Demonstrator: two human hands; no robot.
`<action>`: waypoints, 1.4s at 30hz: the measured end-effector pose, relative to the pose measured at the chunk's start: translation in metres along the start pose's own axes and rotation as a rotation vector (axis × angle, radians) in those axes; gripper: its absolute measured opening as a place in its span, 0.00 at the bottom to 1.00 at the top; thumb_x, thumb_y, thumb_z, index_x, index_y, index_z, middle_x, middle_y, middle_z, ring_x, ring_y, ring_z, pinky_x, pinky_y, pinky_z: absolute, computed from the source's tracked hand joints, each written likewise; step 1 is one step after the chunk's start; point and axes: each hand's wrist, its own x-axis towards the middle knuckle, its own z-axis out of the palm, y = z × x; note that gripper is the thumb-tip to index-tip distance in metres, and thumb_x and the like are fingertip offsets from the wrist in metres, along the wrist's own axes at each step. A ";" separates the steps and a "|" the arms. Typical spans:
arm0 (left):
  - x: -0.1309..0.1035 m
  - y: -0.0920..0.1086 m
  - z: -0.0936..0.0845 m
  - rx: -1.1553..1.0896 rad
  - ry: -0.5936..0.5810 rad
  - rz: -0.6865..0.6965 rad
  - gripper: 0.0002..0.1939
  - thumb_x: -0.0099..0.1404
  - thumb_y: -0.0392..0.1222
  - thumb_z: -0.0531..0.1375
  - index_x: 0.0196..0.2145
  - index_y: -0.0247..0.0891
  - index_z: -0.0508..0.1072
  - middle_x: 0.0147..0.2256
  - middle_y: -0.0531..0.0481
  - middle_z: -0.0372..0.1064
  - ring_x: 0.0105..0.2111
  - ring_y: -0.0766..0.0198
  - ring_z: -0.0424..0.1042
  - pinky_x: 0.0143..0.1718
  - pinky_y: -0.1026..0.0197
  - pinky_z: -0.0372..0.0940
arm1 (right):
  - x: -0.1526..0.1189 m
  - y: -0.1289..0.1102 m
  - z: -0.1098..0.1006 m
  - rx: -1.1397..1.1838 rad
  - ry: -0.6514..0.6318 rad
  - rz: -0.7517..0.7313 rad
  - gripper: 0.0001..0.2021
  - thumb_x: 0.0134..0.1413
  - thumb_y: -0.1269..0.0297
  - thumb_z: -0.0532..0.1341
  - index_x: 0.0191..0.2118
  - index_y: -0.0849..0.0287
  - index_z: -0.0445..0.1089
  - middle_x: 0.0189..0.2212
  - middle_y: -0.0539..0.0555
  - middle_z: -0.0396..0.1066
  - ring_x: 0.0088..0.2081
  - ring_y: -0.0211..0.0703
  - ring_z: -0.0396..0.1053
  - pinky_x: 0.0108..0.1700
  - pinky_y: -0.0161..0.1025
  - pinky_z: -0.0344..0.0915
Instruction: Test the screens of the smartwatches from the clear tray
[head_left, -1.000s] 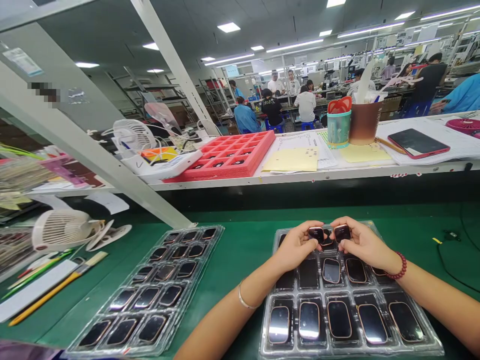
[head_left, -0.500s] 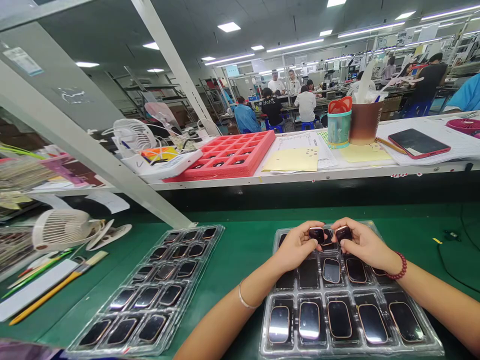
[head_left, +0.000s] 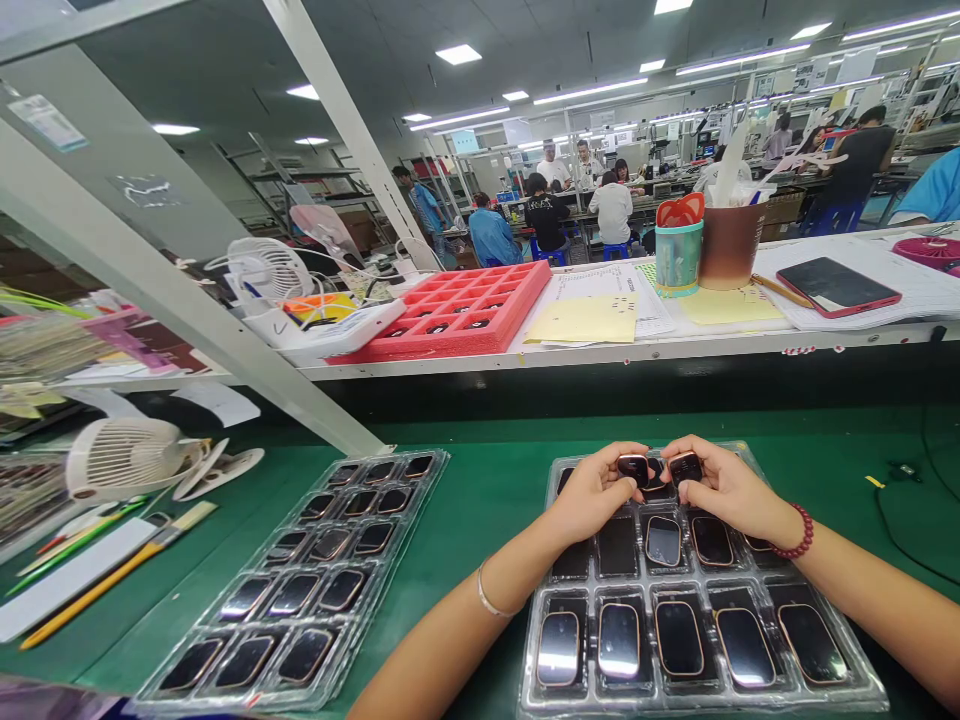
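Both of my hands are raised over the back part of a clear plastic tray (head_left: 705,705) that holds several smartwatches. My left hand (head_left: 600,490) pinches one smartwatch (head_left: 634,468), a dark screen with a gold-coloured rim, between thumb and fingers. Another smartwatch (head_left: 684,467) of the same look is gripped by my right hand (head_left: 724,485), thumb at its lower edge. The two held pieces are close together but apart. Between them, part of a watch in the back row shows. My hands and wrists cover some of the back compartments.
Left of my arms lies a second clear tray (head_left: 420,520) full of watches. A brush (head_left: 112,580), a small fan (head_left: 124,458) and pens are at far left. On the shelf stand a red foam tray (head_left: 480,300), cups and a phone (head_left: 836,285). A slanted post (head_left: 322,400) rises behind.
My right hand has turned its smartwatch very slightly; my left hand looks unmoved. In the background, a person in blue has come into view beside the post.
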 end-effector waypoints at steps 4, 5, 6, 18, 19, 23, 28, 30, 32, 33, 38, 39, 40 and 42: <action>0.000 -0.001 -0.001 0.005 0.003 -0.003 0.19 0.56 0.37 0.61 0.46 0.35 0.67 0.38 0.44 0.70 0.29 0.66 0.70 0.35 0.61 0.64 | 0.000 0.001 0.000 0.005 0.006 0.009 0.14 0.52 0.72 0.56 0.46 0.57 0.63 0.35 0.52 0.67 0.36 0.42 0.67 0.34 0.38 0.67; 0.000 -0.002 -0.002 0.013 0.002 -0.007 0.19 0.57 0.38 0.60 0.47 0.35 0.67 0.39 0.44 0.70 0.29 0.66 0.70 0.34 0.62 0.63 | 0.000 0.001 0.000 0.007 0.006 0.006 0.13 0.53 0.72 0.56 0.46 0.57 0.63 0.35 0.52 0.67 0.36 0.42 0.67 0.34 0.37 0.67; 0.000 -0.002 -0.002 0.025 0.000 -0.012 0.19 0.58 0.39 0.60 0.47 0.35 0.67 0.39 0.44 0.70 0.29 0.66 0.70 0.32 0.63 0.62 | 0.000 0.001 0.000 0.002 0.006 -0.001 0.13 0.53 0.72 0.55 0.46 0.57 0.63 0.35 0.52 0.67 0.36 0.42 0.67 0.34 0.37 0.67; 0.000 0.000 0.000 0.002 -0.009 -0.004 0.20 0.55 0.32 0.58 0.47 0.34 0.66 0.38 0.46 0.70 0.30 0.68 0.69 0.38 0.61 0.64 | 0.000 0.003 -0.003 0.031 -0.010 0.017 0.12 0.56 0.67 0.55 0.47 0.57 0.63 0.36 0.53 0.68 0.31 0.39 0.68 0.34 0.38 0.68; 0.000 0.000 -0.001 0.004 -0.010 -0.005 0.20 0.55 0.32 0.58 0.47 0.34 0.66 0.38 0.46 0.70 0.29 0.68 0.69 0.38 0.61 0.64 | -0.001 0.003 -0.003 0.035 -0.013 0.027 0.11 0.58 0.65 0.54 0.47 0.58 0.63 0.36 0.53 0.68 0.30 0.38 0.67 0.34 0.38 0.68; 0.000 -0.001 -0.001 -0.001 -0.009 -0.001 0.20 0.55 0.32 0.58 0.47 0.35 0.66 0.38 0.46 0.70 0.30 0.68 0.70 0.38 0.61 0.64 | -0.001 0.003 -0.003 0.039 -0.019 0.036 0.11 0.60 0.64 0.53 0.47 0.58 0.63 0.36 0.54 0.68 0.29 0.38 0.68 0.33 0.39 0.69; 0.000 -0.001 0.000 -0.004 0.000 0.001 0.19 0.55 0.32 0.59 0.46 0.35 0.67 0.38 0.46 0.70 0.29 0.67 0.70 0.37 0.61 0.65 | -0.002 0.002 -0.001 0.042 -0.008 0.033 0.12 0.57 0.65 0.56 0.47 0.57 0.64 0.38 0.54 0.69 0.30 0.39 0.68 0.35 0.40 0.70; 0.000 -0.002 -0.001 -0.003 0.001 0.001 0.19 0.55 0.32 0.59 0.46 0.35 0.67 0.38 0.46 0.70 0.29 0.68 0.70 0.38 0.61 0.65 | -0.001 0.002 -0.001 0.044 -0.004 0.039 0.11 0.58 0.64 0.55 0.46 0.58 0.64 0.37 0.54 0.69 0.29 0.38 0.68 0.34 0.39 0.69; 0.000 -0.003 -0.001 -0.003 -0.001 0.000 0.19 0.55 0.32 0.59 0.47 0.35 0.67 0.38 0.46 0.70 0.29 0.67 0.70 0.38 0.61 0.65 | -0.001 0.001 -0.001 0.050 0.000 0.040 0.11 0.58 0.64 0.55 0.46 0.58 0.64 0.36 0.53 0.69 0.28 0.38 0.67 0.33 0.39 0.69; 0.001 -0.003 -0.001 -0.002 -0.002 0.000 0.19 0.55 0.32 0.59 0.46 0.35 0.67 0.38 0.46 0.70 0.29 0.67 0.70 0.38 0.61 0.65 | -0.001 0.001 -0.001 0.051 0.002 0.033 0.11 0.57 0.65 0.55 0.46 0.58 0.64 0.36 0.53 0.69 0.30 0.38 0.67 0.34 0.39 0.69; 0.001 -0.002 -0.001 0.005 0.000 -0.007 0.20 0.55 0.32 0.58 0.47 0.35 0.67 0.39 0.45 0.70 0.30 0.67 0.70 0.38 0.60 0.64 | -0.001 -0.003 0.001 0.021 0.008 -0.021 0.11 0.52 0.71 0.56 0.43 0.57 0.64 0.35 0.53 0.68 0.38 0.43 0.67 0.35 0.37 0.66; 0.000 -0.002 -0.001 0.005 0.002 -0.008 0.20 0.55 0.32 0.59 0.47 0.35 0.67 0.39 0.45 0.71 0.30 0.66 0.70 0.38 0.60 0.64 | -0.001 -0.004 0.001 0.013 0.007 -0.025 0.11 0.52 0.71 0.56 0.43 0.57 0.63 0.34 0.52 0.68 0.37 0.43 0.67 0.35 0.37 0.66; 0.000 -0.001 -0.001 0.005 0.002 -0.010 0.20 0.55 0.32 0.59 0.47 0.35 0.67 0.39 0.45 0.71 0.30 0.67 0.70 0.38 0.60 0.64 | -0.002 -0.004 0.001 0.003 0.008 -0.028 0.11 0.51 0.72 0.56 0.42 0.57 0.63 0.34 0.52 0.68 0.37 0.43 0.67 0.35 0.37 0.65; -0.001 0.000 0.000 -0.001 0.005 -0.012 0.20 0.54 0.32 0.59 0.47 0.35 0.66 0.39 0.45 0.71 0.29 0.67 0.70 0.38 0.60 0.64 | -0.002 -0.006 0.001 -0.017 0.014 -0.035 0.11 0.50 0.72 0.56 0.41 0.57 0.63 0.33 0.52 0.68 0.35 0.43 0.67 0.35 0.38 0.65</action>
